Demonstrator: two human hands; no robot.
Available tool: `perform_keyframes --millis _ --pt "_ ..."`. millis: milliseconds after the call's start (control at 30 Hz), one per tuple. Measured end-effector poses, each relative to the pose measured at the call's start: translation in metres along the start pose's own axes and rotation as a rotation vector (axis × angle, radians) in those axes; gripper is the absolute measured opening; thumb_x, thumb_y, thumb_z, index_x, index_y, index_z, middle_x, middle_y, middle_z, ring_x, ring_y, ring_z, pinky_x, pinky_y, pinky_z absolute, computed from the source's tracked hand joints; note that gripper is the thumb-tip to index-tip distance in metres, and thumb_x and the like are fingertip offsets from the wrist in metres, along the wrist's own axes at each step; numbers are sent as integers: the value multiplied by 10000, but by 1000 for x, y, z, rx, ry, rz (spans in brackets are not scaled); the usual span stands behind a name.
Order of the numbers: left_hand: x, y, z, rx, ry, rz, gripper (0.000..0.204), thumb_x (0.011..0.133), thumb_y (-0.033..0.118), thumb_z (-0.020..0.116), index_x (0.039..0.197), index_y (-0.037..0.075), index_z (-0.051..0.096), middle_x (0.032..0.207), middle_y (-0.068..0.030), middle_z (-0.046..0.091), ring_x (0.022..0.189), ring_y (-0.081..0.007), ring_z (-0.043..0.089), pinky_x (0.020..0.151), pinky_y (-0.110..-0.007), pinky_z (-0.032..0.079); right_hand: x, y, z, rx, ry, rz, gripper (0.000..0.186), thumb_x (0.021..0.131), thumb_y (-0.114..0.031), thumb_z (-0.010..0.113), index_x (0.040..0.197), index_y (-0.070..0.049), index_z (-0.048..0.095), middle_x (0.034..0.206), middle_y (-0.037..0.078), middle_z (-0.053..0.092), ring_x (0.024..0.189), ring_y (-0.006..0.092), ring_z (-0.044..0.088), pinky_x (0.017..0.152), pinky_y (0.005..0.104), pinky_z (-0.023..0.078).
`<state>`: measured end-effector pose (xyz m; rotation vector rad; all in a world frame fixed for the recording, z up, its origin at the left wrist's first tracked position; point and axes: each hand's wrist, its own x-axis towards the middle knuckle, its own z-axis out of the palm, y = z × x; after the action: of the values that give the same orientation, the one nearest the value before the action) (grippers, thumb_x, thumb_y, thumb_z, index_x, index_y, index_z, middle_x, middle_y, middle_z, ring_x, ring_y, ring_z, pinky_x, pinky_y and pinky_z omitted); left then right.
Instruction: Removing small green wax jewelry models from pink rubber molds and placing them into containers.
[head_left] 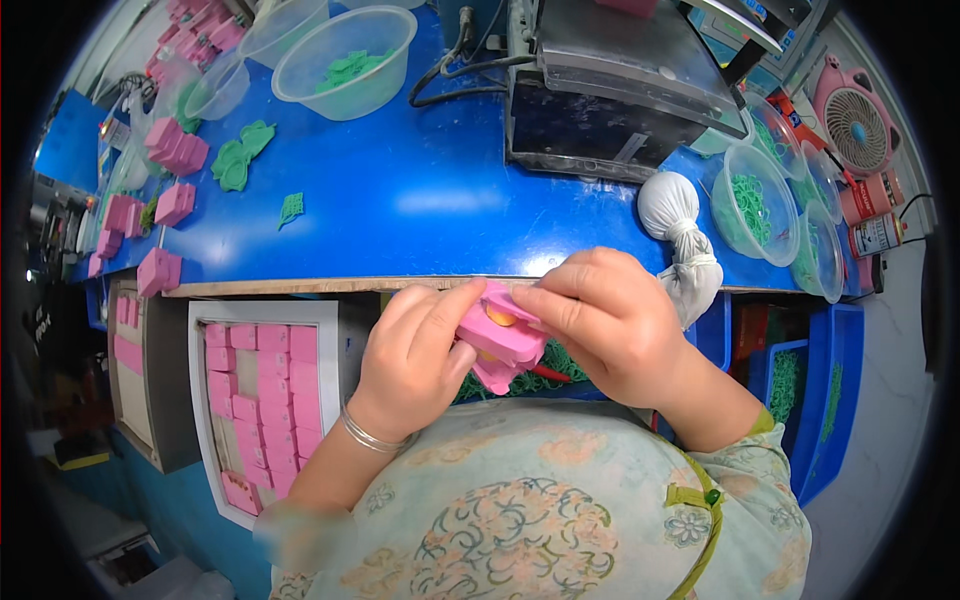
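Between my two hands, just off the table's front edge, is a pink rubber mould (pixel 512 344) with its layers spread apart and something yellowish showing in the gap. My left hand (pixel 415 345) grips its left side, thumb and forefinger pressed against it. On the right, the fingertips of my right hand (pixel 608 325) pinch an upper flap of the same mould. Below the hands lie thin green wax-like pieces (pixel 572 362) and a red-handled tool (pixel 548 374), both partly covered.
A blue table (pixel 400 220) holds a black machine (pixel 610 120), a white tied cloth bag (pixel 672 212), clear bowls (pixel 345 65) of green pieces and loose pink moulds (pixel 175 203). A drawer (pixel 325 310) of pink blocks is at left; blue bins (pixel 835 400) stand at right.
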<state>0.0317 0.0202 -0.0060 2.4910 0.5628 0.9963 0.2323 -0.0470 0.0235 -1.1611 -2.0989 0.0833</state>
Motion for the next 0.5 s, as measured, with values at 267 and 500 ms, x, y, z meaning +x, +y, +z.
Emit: perform_keyframes --millis 267,500 --pt "3 0 -5 11 -100 38 507 568 -50 592 1070 21 570 825 -96 560 692 -265 513 622 -349 445 3 -12 4 -198 -73 -82 434 650 -307 636 921 29 588 856 115 548 764 247 518 687 364 397" --pt "9 17 -2 -338 -258 -210 302 645 45 688 919 1 568 784 -125 525 716 -279 513 634 -348 441 -5 -6 28 -167 104 9 310 747 -349 594 686 -55 518 657 92 452 609 254 445 554 371 348"
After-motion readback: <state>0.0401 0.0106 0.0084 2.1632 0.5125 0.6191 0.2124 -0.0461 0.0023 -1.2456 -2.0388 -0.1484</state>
